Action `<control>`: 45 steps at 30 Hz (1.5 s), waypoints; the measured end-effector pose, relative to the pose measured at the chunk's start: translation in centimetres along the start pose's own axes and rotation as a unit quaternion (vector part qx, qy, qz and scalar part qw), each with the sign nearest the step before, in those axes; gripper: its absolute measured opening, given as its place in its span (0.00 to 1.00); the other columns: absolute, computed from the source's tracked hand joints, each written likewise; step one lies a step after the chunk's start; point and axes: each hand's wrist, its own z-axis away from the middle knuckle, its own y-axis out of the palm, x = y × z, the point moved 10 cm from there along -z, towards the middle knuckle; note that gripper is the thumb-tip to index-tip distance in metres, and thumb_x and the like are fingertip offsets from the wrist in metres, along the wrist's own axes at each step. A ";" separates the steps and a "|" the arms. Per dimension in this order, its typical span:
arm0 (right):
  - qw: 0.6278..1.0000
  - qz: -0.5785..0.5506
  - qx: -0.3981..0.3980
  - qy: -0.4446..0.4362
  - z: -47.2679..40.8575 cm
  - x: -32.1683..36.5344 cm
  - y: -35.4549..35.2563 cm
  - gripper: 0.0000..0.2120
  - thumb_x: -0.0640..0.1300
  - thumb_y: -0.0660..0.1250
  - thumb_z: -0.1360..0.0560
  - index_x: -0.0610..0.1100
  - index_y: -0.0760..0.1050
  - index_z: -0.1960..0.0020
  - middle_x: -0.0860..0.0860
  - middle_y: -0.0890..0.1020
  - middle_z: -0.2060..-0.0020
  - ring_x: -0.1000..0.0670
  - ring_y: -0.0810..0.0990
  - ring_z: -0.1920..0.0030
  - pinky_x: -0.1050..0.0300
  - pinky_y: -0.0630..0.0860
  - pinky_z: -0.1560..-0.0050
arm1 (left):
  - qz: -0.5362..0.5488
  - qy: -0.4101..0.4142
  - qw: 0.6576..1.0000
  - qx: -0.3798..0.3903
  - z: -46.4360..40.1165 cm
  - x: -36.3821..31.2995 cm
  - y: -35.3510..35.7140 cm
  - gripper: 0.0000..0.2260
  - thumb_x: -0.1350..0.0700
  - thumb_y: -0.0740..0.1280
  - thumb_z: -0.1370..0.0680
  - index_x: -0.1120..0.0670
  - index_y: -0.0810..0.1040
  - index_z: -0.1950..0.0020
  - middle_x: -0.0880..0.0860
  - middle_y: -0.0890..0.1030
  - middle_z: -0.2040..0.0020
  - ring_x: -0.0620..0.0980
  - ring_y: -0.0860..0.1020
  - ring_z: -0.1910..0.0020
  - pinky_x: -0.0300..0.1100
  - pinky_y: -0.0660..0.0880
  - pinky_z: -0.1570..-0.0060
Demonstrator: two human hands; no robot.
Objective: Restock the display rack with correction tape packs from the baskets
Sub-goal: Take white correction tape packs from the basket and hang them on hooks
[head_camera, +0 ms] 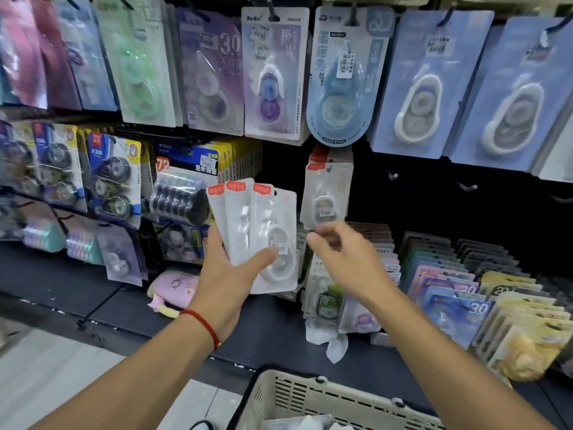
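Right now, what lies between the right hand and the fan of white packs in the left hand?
Nothing; the head view shows only background packs behind the gap between right hand and white packs gripped by the left hand.

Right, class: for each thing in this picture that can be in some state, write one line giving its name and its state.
left hand: grips a fan of white packs
white packs: three fanned, held up, off the rack
right hand: fingers loosely curled, blurred, holds nothing, just below the hung pack
hung pack: hanging on its hook
empty hooks: bare
basket: open-topped, some white contents visible
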 end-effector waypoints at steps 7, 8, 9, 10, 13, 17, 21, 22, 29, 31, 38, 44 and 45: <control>0.989 -0.128 0.071 -0.011 1.0 0.7 1.5 0.12 0.59 0.73 0.22 0.51 0.83 0.47 0.56 0.88 0.55 0.54 0.87 0.54 0.48 0.84 0.50 | 0.092 -0.068 0.990 0.088 0.9 0.9 3.4 0.32 0.58 0.76 0.26 0.44 0.68 0.26 0.51 0.84 0.34 0.56 0.85 0.38 0.65 0.83 0.45; 0.986 -0.155 0.063 -0.002 1.0 0.5 1.1 0.13 0.58 0.73 0.22 0.50 0.81 0.45 0.55 0.88 0.55 0.53 0.88 0.54 0.47 0.84 0.52 | 0.095 -0.069 0.989 0.089 0.9 0.9 3.5 0.32 0.58 0.76 0.26 0.44 0.68 0.26 0.51 0.84 0.34 0.57 0.85 0.38 0.67 0.82 0.45; 0.982 -0.180 0.051 0.007 1.0 0.3 0.7 0.15 0.58 0.74 0.23 0.49 0.79 0.43 0.53 0.88 0.54 0.51 0.88 0.54 0.46 0.85 0.55 | 0.100 -0.071 0.988 0.090 0.9 1.0 3.6 0.32 0.57 0.76 0.26 0.43 0.68 0.26 0.51 0.84 0.33 0.58 0.85 0.38 0.68 0.82 0.45; 0.980 -0.197 0.033 0.010 1.0 0.2 0.1 0.17 0.59 0.73 0.24 0.50 0.77 0.42 0.52 0.88 0.52 0.49 0.88 0.55 0.45 0.85 0.57 | 0.105 -0.071 0.988 0.089 0.8 1.1 3.5 0.31 0.57 0.75 0.26 0.43 0.68 0.26 0.51 0.83 0.33 0.59 0.84 0.38 0.69 0.81 0.45; 0.978 -0.206 -0.016 -0.001 1.1 0.3 -1.6 0.16 0.58 0.70 0.23 0.51 0.73 0.42 0.51 0.85 0.49 0.47 0.87 0.59 0.42 0.85 0.64 | 0.091 -0.057 0.992 0.061 0.4 1.1 2.7 0.31 0.58 0.76 0.26 0.43 0.70 0.26 0.50 0.83 0.33 0.58 0.84 0.37 0.68 0.82 0.48; 0.974 -0.224 -0.039 0.020 1.0 -0.4 -2.3 0.11 0.51 0.66 0.22 0.52 0.72 0.41 0.51 0.83 0.44 0.49 0.87 0.57 0.40 0.85 0.64 | 0.063 -0.037 0.997 0.003 -0.1 1.3 0.9 0.29 0.63 0.75 0.23 0.45 0.71 0.27 0.50 0.83 0.35 0.55 0.83 0.36 0.67 0.83 0.47; 0.974 -0.222 -0.048 0.023 1.1 -0.5 -2.3 0.09 0.49 0.66 0.17 0.53 0.72 0.37 0.53 0.84 0.42 0.51 0.89 0.58 0.37 0.86 0.58 | 0.045 -0.016 0.999 -0.007 -0.3 1.1 0.3 0.28 0.64 0.76 0.23 0.44 0.72 0.28 0.48 0.84 0.37 0.52 0.84 0.38 0.60 0.84 0.47; 0.972 -0.229 -0.054 0.018 1.1 -0.4 -2.4 0.10 0.50 0.67 0.17 0.53 0.72 0.37 0.54 0.85 0.43 0.50 0.89 0.58 0.38 0.86 0.59 | 0.044 -0.013 0.999 -0.007 -0.3 1.0 0.2 0.27 0.63 0.76 0.23 0.43 0.73 0.29 0.47 0.85 0.38 0.51 0.84 0.39 0.56 0.85 0.50; 0.993 -0.094 -0.040 0.059 0.5 -1.9 -1.6 0.23 0.60 0.69 0.20 0.48 0.70 0.31 0.52 0.83 0.43 0.50 0.86 0.49 0.49 0.84 0.54 | 0.014 0.006 1.000 -0.026 -0.5 0.7 -0.2 0.26 0.62 0.77 0.23 0.43 0.73 0.30 0.45 0.85 0.40 0.49 0.84 0.40 0.57 0.85 0.46; 0.992 0.105 -0.017 0.074 0.5 -3.0 -1.4 0.30 0.62 0.66 0.19 0.47 0.65 0.25 0.49 0.77 0.34 0.47 0.79 0.37 0.52 0.75 0.45 | 0.011 0.014 1.000 -0.020 -0.4 0.6 0.0 0.26 0.63 0.77 0.23 0.44 0.73 0.30 0.45 0.85 0.41 0.47 0.85 0.41 0.49 0.85 0.50; 0.993 -0.030 0.098 -0.052 1.5 0.7 1.5 0.12 0.60 0.68 0.20 0.56 0.79 0.41 0.61 0.84 0.51 0.60 0.83 0.50 0.59 0.80 0.49 | 0.027 -0.033 0.997 0.065 0.4 1.2 2.5 0.32 0.57 0.83 0.30 0.49 0.73 0.30 0.53 0.85 0.38 0.56 0.84 0.38 0.60 0.84 0.45; 0.991 -0.117 0.045 -0.048 1.1 0.7 0.2 0.14 0.60 0.75 0.27 0.53 0.79 0.47 0.58 0.86 0.56 0.53 0.86 0.56 0.49 0.85 0.56 | 0.035 -0.043 0.995 0.081 0.8 1.0 3.2 0.29 0.54 0.81 0.28 0.48 0.73 0.31 0.53 0.85 0.38 0.58 0.86 0.41 0.63 0.84 0.51; 0.988 -0.143 0.032 -0.041 1.0 0.4 -0.2 0.15 0.60 0.74 0.28 0.54 0.78 0.47 0.57 0.86 0.56 0.52 0.86 0.56 0.50 0.85 0.58 | 0.036 -0.044 0.995 0.082 0.8 1.0 3.2 0.27 0.53 0.79 0.25 0.48 0.72 0.30 0.53 0.85 0.37 0.58 0.86 0.42 0.64 0.84 0.51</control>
